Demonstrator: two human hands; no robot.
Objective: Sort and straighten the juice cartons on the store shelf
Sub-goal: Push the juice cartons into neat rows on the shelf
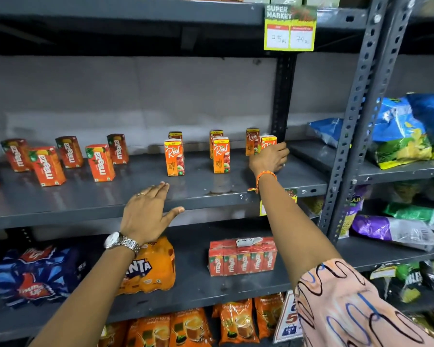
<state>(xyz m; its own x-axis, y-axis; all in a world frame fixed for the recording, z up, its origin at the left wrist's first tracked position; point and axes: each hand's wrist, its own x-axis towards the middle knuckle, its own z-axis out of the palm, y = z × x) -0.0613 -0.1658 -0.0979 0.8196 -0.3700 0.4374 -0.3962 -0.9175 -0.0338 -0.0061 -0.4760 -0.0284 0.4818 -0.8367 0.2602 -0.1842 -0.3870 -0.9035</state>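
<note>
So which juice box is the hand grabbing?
Find the yellow price sign up top, then drop straight down to the grey shelf below. The right hand holds the Real carton furthest right, beside the dark post; it is the only one a hand covers.

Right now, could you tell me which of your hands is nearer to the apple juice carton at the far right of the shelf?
Right. The right hand is wrapped around that carton beside the shelf post. The left hand lies flat, open and empty, on the shelf's front edge, well to the left.

Single head-worn wide view, facing forward and slightly down, close to the grey shelf, within arm's reach
</note>
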